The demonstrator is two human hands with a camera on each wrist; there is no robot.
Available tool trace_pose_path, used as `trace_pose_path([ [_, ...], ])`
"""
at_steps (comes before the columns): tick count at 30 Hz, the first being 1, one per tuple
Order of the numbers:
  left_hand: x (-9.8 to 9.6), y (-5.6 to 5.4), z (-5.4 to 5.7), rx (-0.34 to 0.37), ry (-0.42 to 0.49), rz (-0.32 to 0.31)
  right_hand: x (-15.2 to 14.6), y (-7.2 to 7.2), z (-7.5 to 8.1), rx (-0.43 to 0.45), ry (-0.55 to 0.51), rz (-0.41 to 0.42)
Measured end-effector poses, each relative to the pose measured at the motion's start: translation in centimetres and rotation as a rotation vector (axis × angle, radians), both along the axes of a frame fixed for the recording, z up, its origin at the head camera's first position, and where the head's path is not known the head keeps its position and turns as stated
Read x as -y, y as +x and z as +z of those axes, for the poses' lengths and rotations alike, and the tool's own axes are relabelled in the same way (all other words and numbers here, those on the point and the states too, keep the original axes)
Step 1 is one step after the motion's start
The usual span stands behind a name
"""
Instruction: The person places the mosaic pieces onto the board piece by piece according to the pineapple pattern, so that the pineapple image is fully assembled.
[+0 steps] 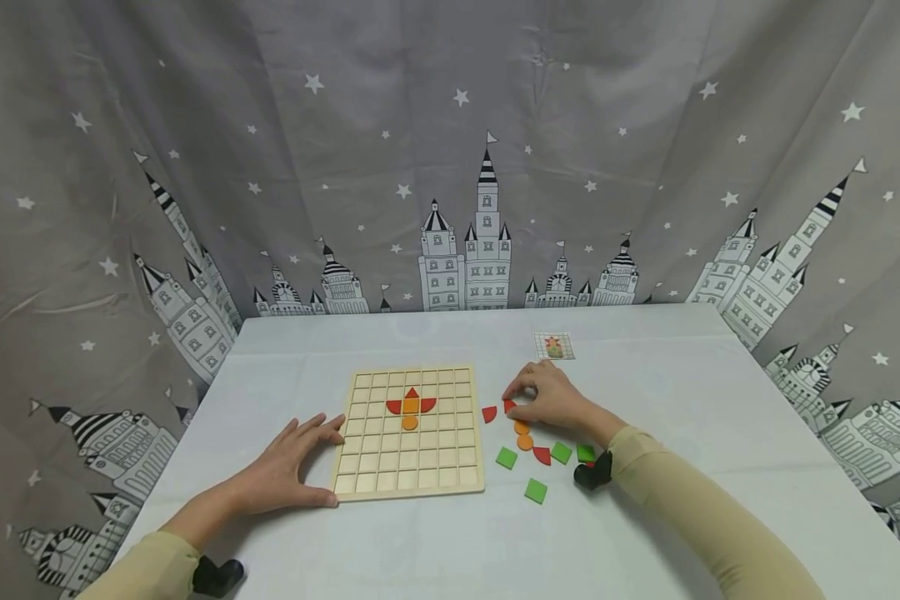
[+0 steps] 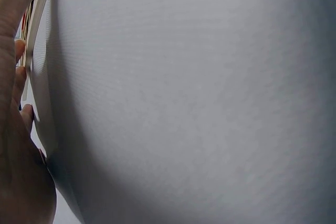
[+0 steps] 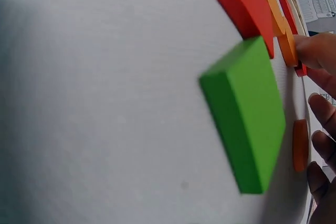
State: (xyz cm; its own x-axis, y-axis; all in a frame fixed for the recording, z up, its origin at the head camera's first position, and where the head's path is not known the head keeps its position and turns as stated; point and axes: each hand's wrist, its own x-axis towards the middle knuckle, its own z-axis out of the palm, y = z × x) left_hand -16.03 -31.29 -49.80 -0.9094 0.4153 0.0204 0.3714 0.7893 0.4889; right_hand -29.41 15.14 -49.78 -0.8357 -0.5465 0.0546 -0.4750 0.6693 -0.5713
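Note:
A wooden grid board (image 1: 408, 460) lies left of centre in the head view. On it sit a red triangle (image 1: 412, 392), an orange square (image 1: 411, 406), two red quarter-circles (image 1: 428, 405) and an orange circle (image 1: 410, 423). My left hand (image 1: 281, 469) is spread along the board's left side, thumb at the near corner and fingertips at the edge. To the board's right, my right hand (image 1: 551, 397) pinches a red piece (image 1: 509, 406) between thumb and index finger, close to the table. Its exact shape is partly hidden by the fingers.
Around the right hand lie orange circles (image 1: 524, 442), red quarter-circles (image 1: 542, 456) and several green squares (image 1: 536, 491). A small picture card (image 1: 554, 346) lies beyond it. Behind the white table (image 1: 420, 550) hangs a grey curtain (image 1: 390, 100) with castles.

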Motion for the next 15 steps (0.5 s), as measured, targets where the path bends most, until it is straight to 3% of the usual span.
trace_pose_path([
  [10, 0.0, 0.0, 0.0, 0.005, 0.007, 0.002, 0.7, 0.3, -0.5, -0.115, 0.025, -0.027],
  [15, -0.1, 0.1, 0.1, 0.014, -0.004, 0.014, 1.9, 1.1, 0.1, -0.16, -0.018, -0.047],
])
